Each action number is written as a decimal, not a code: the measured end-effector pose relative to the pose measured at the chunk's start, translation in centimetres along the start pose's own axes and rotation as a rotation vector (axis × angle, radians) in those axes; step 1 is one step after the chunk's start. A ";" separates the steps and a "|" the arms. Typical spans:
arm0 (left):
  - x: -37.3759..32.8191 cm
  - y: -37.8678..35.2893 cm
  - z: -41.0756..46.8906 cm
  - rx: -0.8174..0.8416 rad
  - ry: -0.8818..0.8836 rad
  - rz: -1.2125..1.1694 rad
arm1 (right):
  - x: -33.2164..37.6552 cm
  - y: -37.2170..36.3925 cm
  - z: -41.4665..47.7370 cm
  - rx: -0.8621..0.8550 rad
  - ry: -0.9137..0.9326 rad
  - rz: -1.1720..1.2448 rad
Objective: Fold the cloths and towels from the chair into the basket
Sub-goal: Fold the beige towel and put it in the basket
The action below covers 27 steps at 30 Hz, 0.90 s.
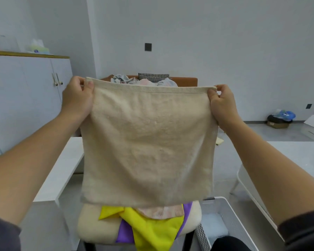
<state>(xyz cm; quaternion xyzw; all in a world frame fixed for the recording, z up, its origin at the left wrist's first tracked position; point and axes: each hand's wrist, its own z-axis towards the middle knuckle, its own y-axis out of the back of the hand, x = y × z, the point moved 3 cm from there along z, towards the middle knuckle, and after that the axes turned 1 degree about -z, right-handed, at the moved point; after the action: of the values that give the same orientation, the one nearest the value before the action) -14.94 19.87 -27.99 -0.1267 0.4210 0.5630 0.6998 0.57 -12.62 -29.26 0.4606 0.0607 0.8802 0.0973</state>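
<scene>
Person, head view. Both hands bare: left hand point(78, 100), right hand point(222, 104). Forearms uncovered up to the sleeve edges. The left sleeve point(2, 234) is dark grey, soft fabric, edge bunched. The right sleeve point(303, 230) is darker, near black, edge likewise bunched.

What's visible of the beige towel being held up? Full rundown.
The beige towel is roughly square and terry-looking, with a flat woven band along its top edge. It hangs spread nearly flat, facing the camera, stretched between the left hand and right hand, each pinching a top corner. Its lower edge hangs free over the chair, hiding part of the cloths there.
</scene>
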 end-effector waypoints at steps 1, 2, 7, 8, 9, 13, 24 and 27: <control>0.3 -0.4 0.1 0.006 0.006 0.009 | -0.4 -0.3 0.1 0.006 -0.005 -0.014; 0.9 -0.9 0.1 0.014 0.016 0.021 | -1.0 -0.7 0.2 0.013 -0.013 -0.029; 5.2 -5.1 0.2 0.140 0.100 0.123 | -6.8 -3.9 0.8 0.045 -0.108 -0.163; 6.3 -6.2 0.4 0.184 0.114 0.146 | -8.2 -4.6 0.9 0.051 -0.134 -0.187; 7.5 -7.2 0.5 0.222 0.123 0.164 | -9.6 -5.2 1.0 0.057 -0.166 -0.198; 11.4 -9.6 0.2 0.306 0.139 0.224 | -14.5 -6.4 0.2 0.095 -0.247 -0.180; 15.6 -4.9 -11.2 0.447 -0.348 0.205 | -20.2 -3.4 -10.6 0.363 -0.133 -0.320; 17.7 -4.2 -13.9 0.533 -0.481 0.311 | -20.7 -2.9 -13.3 0.437 -0.094 -0.413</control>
<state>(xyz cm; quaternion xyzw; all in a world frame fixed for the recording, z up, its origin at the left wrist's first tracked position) -17.22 21.43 -50.69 0.2605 0.3904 0.5468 0.6933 1.50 -14.77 -53.94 0.4890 0.3363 0.7855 0.1752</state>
